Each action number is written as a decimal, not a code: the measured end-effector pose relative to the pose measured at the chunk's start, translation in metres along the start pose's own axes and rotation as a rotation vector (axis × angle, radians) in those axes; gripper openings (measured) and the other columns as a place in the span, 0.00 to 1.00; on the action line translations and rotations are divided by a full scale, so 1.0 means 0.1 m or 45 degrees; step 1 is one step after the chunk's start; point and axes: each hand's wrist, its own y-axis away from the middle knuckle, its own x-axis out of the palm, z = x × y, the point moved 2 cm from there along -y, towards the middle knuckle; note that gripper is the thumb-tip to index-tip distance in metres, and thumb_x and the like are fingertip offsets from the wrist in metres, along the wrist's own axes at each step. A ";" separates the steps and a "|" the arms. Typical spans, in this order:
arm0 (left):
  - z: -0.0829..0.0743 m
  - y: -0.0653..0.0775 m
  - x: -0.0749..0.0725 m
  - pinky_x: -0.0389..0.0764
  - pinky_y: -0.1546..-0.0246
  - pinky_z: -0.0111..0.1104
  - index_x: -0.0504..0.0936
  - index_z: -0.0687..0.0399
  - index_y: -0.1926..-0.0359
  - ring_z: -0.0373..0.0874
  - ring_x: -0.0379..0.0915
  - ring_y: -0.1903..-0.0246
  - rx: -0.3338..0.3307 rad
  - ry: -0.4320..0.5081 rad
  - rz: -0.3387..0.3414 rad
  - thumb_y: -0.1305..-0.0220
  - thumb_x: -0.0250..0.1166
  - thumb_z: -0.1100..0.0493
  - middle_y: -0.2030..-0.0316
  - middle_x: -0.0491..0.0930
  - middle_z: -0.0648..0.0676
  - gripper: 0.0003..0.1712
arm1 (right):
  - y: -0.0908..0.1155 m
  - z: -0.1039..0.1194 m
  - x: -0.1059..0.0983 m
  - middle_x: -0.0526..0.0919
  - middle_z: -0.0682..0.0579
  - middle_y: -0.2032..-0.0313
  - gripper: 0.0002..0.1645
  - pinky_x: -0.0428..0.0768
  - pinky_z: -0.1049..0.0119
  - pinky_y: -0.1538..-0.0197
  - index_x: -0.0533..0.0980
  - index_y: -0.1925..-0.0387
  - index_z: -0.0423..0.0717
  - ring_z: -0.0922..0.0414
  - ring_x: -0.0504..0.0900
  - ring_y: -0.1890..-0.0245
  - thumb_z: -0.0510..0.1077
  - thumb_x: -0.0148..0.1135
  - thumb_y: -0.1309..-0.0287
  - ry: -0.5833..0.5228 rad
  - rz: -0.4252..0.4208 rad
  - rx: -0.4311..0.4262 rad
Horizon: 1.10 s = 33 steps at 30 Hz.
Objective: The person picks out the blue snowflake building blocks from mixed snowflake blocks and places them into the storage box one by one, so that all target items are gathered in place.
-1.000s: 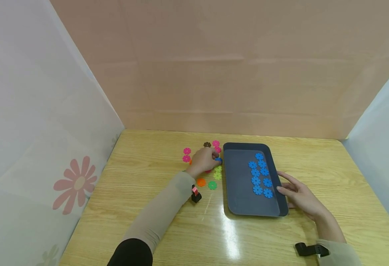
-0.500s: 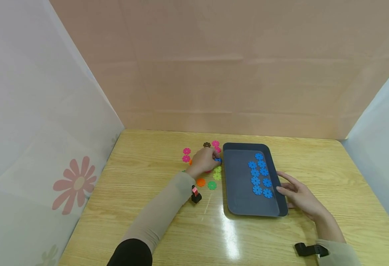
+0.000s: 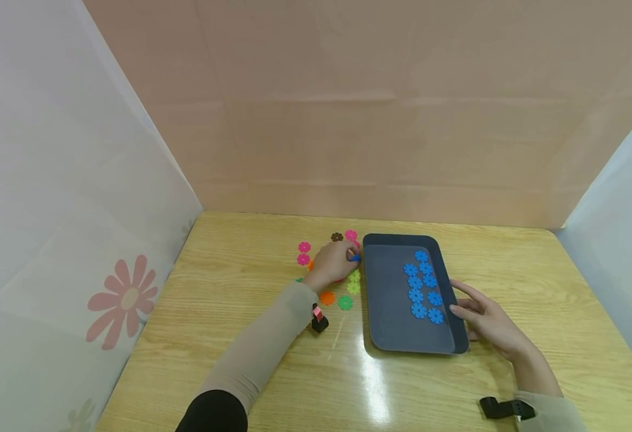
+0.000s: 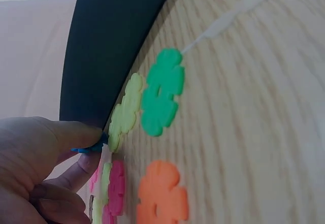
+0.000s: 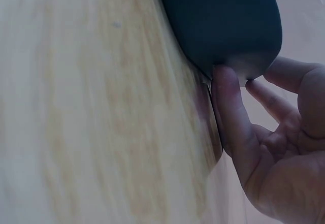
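In the head view my left hand (image 3: 331, 263) is just left of the dark grey tray (image 3: 378, 333). Its thumb and a finger pinch a blue flower-shaped plastic disc (image 3: 354, 258), seen edge-on in the left wrist view as a blue disc (image 4: 91, 147) by the tray's wall. My right hand (image 3: 491, 327) grips the tray's right rim, thumb on top and other fingers at the outer side; the right wrist view shows fingertips against the tray's edge (image 5: 228, 26). Inside the tray, several blue discs (image 3: 415, 294) lie in two rough columns toward the right.
Around my left hand lie loose discs: pink (image 3: 303, 259), brown (image 3: 337, 237), yellow-green (image 3: 354, 288), orange (image 3: 327, 298) and green (image 3: 345, 303). Some are partly hidden under the hand. The wooden table (image 3: 229, 270) ends at a tan backdrop (image 3: 375, 150), with pale panels either side.
The blue disc in my left fingers has tilted up slightly; the left hand stays almost in place. My right hand and the tray hold still.
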 end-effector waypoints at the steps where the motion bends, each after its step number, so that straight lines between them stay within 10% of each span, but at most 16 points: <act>1: 0.00 0.00 0.00 0.79 0.69 0.32 0.87 0.45 0.49 0.39 0.81 0.61 -0.001 -0.002 -0.005 0.32 0.72 0.53 0.60 0.86 0.45 0.12 | 0.00 0.00 0.00 0.66 0.22 0.34 0.42 0.87 0.47 0.60 0.47 0.17 0.47 0.51 0.87 0.52 0.46 0.56 0.21 -0.001 0.003 -0.001; 10: -0.04 -0.03 -0.09 0.65 0.82 0.28 0.87 0.42 0.48 0.38 0.72 0.78 0.033 0.032 -0.075 0.32 0.70 0.54 0.72 0.79 0.41 0.12 | 0.00 -0.02 0.00 0.66 0.21 0.35 0.42 0.87 0.46 0.60 0.47 0.17 0.46 0.48 0.88 0.53 0.45 0.55 0.21 -0.022 0.017 -0.020; 23: -0.38 0.01 -0.30 0.72 0.75 0.29 0.84 0.43 0.51 0.37 0.75 0.73 0.096 0.124 -0.088 0.30 0.69 0.52 0.67 0.79 0.40 0.09 | -0.01 -0.01 -0.01 0.66 0.21 0.35 0.42 0.87 0.46 0.60 0.47 0.17 0.46 0.50 0.87 0.53 0.45 0.55 0.21 -0.021 0.019 -0.018; 33: -0.69 -0.08 -0.20 0.76 0.68 0.29 0.83 0.42 0.55 0.34 0.75 0.67 0.097 0.231 -0.091 0.31 0.72 0.53 0.66 0.80 0.39 0.07 | 0.00 -0.01 0.00 0.67 0.22 0.36 0.42 0.87 0.46 0.61 0.47 0.17 0.46 0.48 0.88 0.54 0.46 0.55 0.21 -0.011 0.016 -0.020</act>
